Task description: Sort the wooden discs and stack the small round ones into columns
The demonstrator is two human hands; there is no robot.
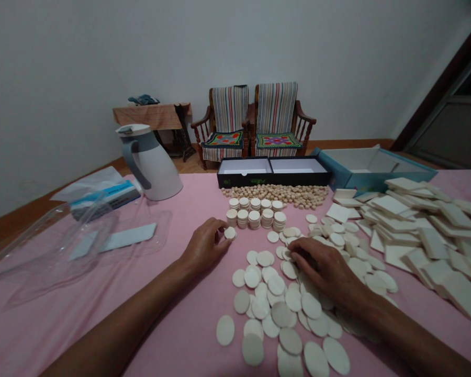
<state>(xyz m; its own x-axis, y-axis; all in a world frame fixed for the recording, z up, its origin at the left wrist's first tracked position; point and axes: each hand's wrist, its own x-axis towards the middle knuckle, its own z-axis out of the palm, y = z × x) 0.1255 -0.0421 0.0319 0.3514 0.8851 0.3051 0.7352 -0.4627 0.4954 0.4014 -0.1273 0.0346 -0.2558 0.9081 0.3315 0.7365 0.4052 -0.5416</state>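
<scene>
My left hand (pixel 207 244) is closed round the edge of a small pale wooden disc (pixel 230 233), perhaps with others beneath it, low over the pink cloth. My right hand (pixel 325 267) reaches into a loose spread of round wooden discs (pixel 277 284). Its fingers are curled, with the fingertips against discs at the spread's far side; whatever lies under them is hidden. Just beyond my left hand stand two rows of neat disc stacks (pixel 254 219). A single disc (pixel 272 237) lies flat between the stacks and my right hand.
Small wooden beads (pixel 275 193) lie before a black two-part box (pixel 243 179). A blue box (pixel 377 167) and a heap of square wooden tiles (pixel 419 230) are at right. Left stand a jug (pixel 157 167), clear plastic trays (pixel 55 251) and a blue carton (pixel 105 198).
</scene>
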